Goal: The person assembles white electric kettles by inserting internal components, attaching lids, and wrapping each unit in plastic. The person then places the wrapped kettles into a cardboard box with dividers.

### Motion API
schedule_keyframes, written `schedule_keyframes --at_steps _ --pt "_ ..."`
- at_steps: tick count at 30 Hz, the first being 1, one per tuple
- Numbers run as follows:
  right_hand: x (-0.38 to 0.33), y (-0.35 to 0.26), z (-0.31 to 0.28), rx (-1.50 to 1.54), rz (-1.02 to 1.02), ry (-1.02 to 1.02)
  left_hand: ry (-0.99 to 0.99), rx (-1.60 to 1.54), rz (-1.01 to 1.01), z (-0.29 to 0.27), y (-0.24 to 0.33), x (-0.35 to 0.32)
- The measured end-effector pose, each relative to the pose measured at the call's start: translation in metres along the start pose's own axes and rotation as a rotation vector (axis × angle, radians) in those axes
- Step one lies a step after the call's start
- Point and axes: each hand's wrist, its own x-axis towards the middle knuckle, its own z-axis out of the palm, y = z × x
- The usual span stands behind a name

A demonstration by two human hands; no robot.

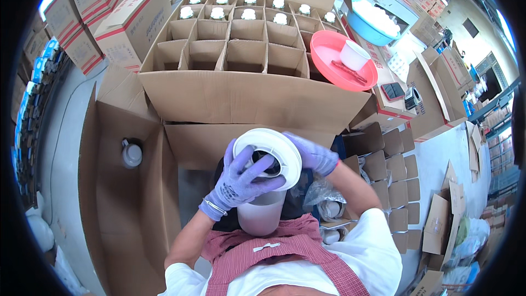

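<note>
Two gloved hands, left hand (241, 181) and right hand (312, 155), hold one white ring-shaped part (292, 163) at opposite sides, above the lap and over one frosted cylinder (262, 215). Divided carton (246, 96): ten white-capped bottles (249, 14). Pink basin (327, 52): one white cup (355, 55).

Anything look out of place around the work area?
Two things, perhaps: the pink basin appears perched over the near-right corner of the divided carton, hiding some compartments. Also, one white piece sits alone inside the tall open box at left.
</note>
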Motion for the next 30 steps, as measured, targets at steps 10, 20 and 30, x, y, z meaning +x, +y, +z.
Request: schedule_keyframes --at_steps 10,20,30 --pt "0.185 -0.047 -0.149 -1.175 0.189 0.139 -0.527 -0.655 -0.412 0.032 -0.013 -0.021" --pt "0.325 0.053 -0.255 -1.143 0.56 0.418 -0.725 -0.957 -0.57 0.049 -0.034 -0.023" --pt "0.292 -0.085 -0.278 -1.234 0.273 0.771 -0.741 -0.989 -0.637 0.051 -0.038 -0.022"
